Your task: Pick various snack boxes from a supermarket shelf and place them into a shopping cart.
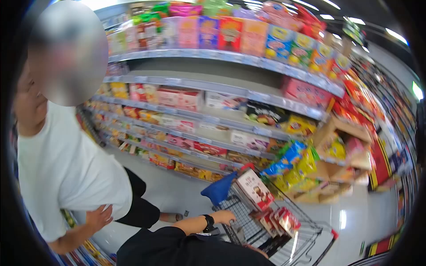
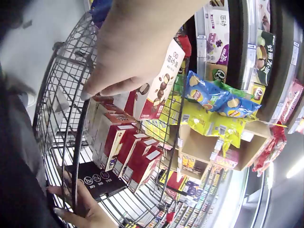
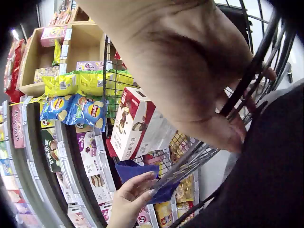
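A wire shopping cart (image 1: 306,224) stands before the person. The left hand (image 1: 224,217), below a black wristband, holds the cart's near side rim; in the left wrist view this hand (image 2: 128,57) curls its fingers at the black rim. Wrapped round a black cart bar is the right hand (image 3: 194,71), with the thumb on the near side; the left wrist view shows it (image 2: 88,209) low by the bar. Inside the cart, a white and red box (image 1: 255,189) leans at the far end, near several red boxes (image 2: 142,164) and a black flat item (image 2: 97,180).
A person in a white shirt (image 1: 75,155) stands at the left. Snack shelves (image 1: 177,54) run behind the cart. Blue chip bags (image 2: 209,92) and yellow bags hang by a wooden display (image 1: 341,128) beyond it. A blue cloth or bag (image 1: 217,188) hangs at the cart's corner.
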The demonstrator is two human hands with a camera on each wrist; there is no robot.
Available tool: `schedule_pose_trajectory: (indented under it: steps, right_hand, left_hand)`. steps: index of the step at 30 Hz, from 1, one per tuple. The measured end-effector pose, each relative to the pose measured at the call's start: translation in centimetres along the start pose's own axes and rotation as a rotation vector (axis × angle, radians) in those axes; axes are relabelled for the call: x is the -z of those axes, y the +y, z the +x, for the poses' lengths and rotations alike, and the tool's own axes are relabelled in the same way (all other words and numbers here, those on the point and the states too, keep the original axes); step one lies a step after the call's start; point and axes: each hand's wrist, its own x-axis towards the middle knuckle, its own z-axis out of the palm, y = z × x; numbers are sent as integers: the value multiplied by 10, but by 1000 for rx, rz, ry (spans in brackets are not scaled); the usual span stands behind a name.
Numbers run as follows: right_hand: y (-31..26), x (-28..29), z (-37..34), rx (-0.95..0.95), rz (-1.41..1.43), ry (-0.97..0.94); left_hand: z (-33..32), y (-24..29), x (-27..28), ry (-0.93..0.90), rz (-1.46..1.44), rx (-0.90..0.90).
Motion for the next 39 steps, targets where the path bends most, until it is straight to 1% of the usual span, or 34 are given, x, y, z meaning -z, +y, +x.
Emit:
schedule_pose_trajectory:
  steps: [1,2,3,4,5,7,9,10,11,12,13,14,15,16,17,18,19,20,21,22,23,24,25,26,28,30,32,33,34,35,36,37,38,39]
  right_hand:
    - [18,4,10,-5,-132,8]
    - [87,25,31,-247,127,-29]
    - [62,16,22,-247,-34,71]
    - [29,8,14,-301,-49,89]
    - [4,6,11,-310,-136,68]
    - [-63,-12,-2,-368,-415,126]
    - [-67,-12,2,-436,-441,122]
    - [-79,-13,2,-469,-494,118]
    - [-81,-8,4,-360,-661,82]
    - [-70,1,18,-323,-760,27]
    - [-72,6,26,-286,-861,-28]
    - [-76,22,28,-288,-751,-54]
    - [-110,30,21,-208,-790,20]
    - [-133,45,24,-203,-838,106]
    - [-180,55,14,-183,-875,244]
    - [-244,65,-4,-27,-960,280]
    - [-244,92,-3,126,-859,450]
    - [-302,94,-19,225,-806,543]
    - [-345,97,-29,262,-701,654]
    - [-377,113,-33,396,-845,702]
    - [-410,122,-32,607,-815,723]
    - [-446,122,-32,610,-589,726]
    - [-478,129,-29,571,-550,763]
    - [-507,142,-24,534,-515,798]
    - [-548,185,-5,649,-585,945]
    - [-582,227,18,742,-189,1074]
    - [-603,263,34,872,-56,1184]
    - [-611,278,41,896,-77,1292]
    - [-620,289,49,918,-99,1395]
    - [-625,298,54,941,-124,1495]
    - [-631,298,52,899,-173,1506]
    - [-634,317,52,818,-222,1636]
    - [-633,350,52,732,-271,1762]
    - [-643,348,53,639,-319,1885]
  left_hand:
    - [3,1,3,-34,-12,5]
    - [6,2,6,-66,-23,14]
    - [9,3,8,-96,-31,2]
    - [10,3,11,-120,-42,-3]
    - [14,2,12,-136,-51,-1]
    - [22,-2,14,-200,-59,23]
    - [24,-2,14,-250,-52,44]
    - [28,-1,16,-266,-39,43]
    - [33,-1,18,-279,-26,40]
    - [35,5,27,-327,0,22]
    - [38,6,32,-361,7,41]
    - [42,6,36,-392,13,62]
    - [46,6,41,-424,18,86]
    - [52,8,58,-478,-54,122]
    - [62,3,79,-513,-241,112]
    - [75,3,100,-488,-253,117]
    - [89,1,124,-386,-206,25]
    - [104,-3,150,-284,-161,-64]
    - [117,-11,175,-184,-119,-149]
    - [123,-15,205,-99,-451,-349]
    - [118,7,250,26,-449,-363]
    - [109,29,288,85,-732,-271]
    - [115,29,317,190,-746,-302]
    - [103,46,353,325,-698,-210]
    - [105,45,401,500,-901,-375]
    - [104,47,440,645,-1055,-458]
    - [92,56,470,620,-1088,-349]
    - [91,55,481,610,-1103,-291]
    - [102,48,487,695,-1046,-526]
    - [107,42,491,663,-1091,-545]
    - [103,46,499,633,-1136,-566]
    - [102,46,506,605,-1179,-587]
    - [106,42,512,580,-1166,-605]
    - [109,41,517,567,-1154,-605]
